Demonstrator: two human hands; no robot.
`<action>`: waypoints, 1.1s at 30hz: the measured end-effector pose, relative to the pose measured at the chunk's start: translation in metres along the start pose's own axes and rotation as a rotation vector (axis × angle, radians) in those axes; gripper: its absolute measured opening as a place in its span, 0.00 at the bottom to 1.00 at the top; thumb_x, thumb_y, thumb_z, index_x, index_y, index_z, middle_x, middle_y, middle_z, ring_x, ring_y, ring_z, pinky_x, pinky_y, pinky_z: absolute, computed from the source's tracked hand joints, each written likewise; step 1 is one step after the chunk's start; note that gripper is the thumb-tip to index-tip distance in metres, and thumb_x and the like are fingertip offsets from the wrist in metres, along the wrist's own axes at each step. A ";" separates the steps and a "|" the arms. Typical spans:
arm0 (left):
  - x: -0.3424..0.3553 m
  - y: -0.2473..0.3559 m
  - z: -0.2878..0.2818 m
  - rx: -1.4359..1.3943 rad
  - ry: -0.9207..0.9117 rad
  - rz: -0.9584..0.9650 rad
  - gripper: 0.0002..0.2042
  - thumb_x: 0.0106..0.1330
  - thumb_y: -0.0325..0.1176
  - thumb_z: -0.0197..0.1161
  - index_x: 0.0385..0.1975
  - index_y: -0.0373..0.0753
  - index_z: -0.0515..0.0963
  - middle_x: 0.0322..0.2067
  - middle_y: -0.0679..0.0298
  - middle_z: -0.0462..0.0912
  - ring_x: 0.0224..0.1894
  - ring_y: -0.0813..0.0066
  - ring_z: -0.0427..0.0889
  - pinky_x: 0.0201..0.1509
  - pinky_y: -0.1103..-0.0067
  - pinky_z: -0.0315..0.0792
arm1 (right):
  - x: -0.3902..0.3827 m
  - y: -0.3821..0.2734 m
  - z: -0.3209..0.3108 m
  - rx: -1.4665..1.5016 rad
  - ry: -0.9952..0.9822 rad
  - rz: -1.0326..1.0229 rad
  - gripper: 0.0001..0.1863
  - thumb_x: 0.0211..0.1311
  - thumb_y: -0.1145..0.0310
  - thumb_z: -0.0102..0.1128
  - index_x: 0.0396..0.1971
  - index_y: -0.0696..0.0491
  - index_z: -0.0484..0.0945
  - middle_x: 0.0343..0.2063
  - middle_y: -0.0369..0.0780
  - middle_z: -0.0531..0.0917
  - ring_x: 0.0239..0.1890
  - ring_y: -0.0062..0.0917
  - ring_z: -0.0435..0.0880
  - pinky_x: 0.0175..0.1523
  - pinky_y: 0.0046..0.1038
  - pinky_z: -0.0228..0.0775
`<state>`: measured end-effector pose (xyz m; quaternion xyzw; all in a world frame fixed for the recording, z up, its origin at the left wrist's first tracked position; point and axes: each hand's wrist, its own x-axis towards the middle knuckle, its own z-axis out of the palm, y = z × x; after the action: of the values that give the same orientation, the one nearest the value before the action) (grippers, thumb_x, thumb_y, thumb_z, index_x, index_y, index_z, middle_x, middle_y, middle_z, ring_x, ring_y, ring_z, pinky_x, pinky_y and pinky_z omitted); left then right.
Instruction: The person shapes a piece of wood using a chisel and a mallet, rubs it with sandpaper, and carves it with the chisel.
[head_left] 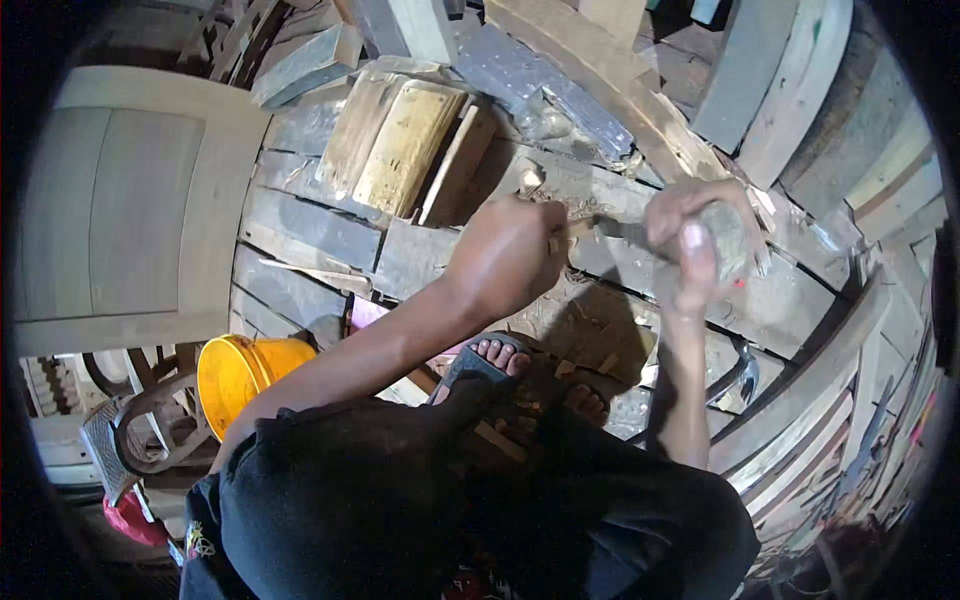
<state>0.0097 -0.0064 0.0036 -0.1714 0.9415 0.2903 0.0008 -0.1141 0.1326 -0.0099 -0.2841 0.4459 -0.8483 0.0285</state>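
My left hand (512,255) is closed in a fist in the middle of the view. Out of its right side comes a narrow tool with a light wooden part (580,228) and a darker stretch pointing toward my right hand; its kind is hard to make out. My right hand (690,250), smeared by motion, curls around a greyish rounded thing (728,240) with its thumb raised along the near side. Blur hides what this thing is. Between the hands there is a gap, bridged partly by the narrow tool. Wood shavings and chips lie on the plank floor below.
Left of my forearm stands a yellow bucket (235,375), near a panelled wooden door (140,210). Beyond my left hand is a block of rough timber (410,145). Beams (570,50) lie at the far side, stacked wood strips (830,450) at the right. My sandalled foot (490,358) is below.
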 end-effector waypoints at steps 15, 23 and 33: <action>-0.003 -0.001 -0.004 0.000 0.001 -0.005 0.05 0.59 0.28 0.68 0.29 0.34 0.82 0.25 0.45 0.84 0.30 0.43 0.85 0.36 0.62 0.80 | 0.013 0.011 -0.016 0.088 -0.060 0.126 0.13 0.58 0.69 0.65 0.38 0.62 0.76 0.30 0.44 0.81 0.32 0.27 0.83 0.38 0.25 0.75; -0.011 -0.005 -0.019 -0.024 0.033 -0.068 0.04 0.58 0.27 0.69 0.29 0.33 0.82 0.25 0.44 0.84 0.31 0.43 0.86 0.36 0.62 0.79 | 0.080 -0.105 -0.023 0.430 -0.260 0.100 0.21 0.63 0.59 0.63 0.49 0.58 0.74 0.40 0.47 0.82 0.38 0.29 0.82 0.44 0.34 0.77; 0.026 0.001 -0.008 -0.080 0.127 -0.122 0.08 0.57 0.29 0.70 0.24 0.31 0.80 0.22 0.44 0.81 0.28 0.44 0.85 0.34 0.63 0.76 | 0.002 0.003 0.003 -0.134 -0.079 0.042 0.05 0.57 0.71 0.63 0.30 0.56 0.78 0.26 0.41 0.82 0.26 0.22 0.81 0.33 0.27 0.75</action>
<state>-0.0141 -0.0180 0.0078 -0.2466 0.9151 0.3154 -0.0482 -0.1150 0.1276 -0.0098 -0.3091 0.5059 -0.8041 0.0447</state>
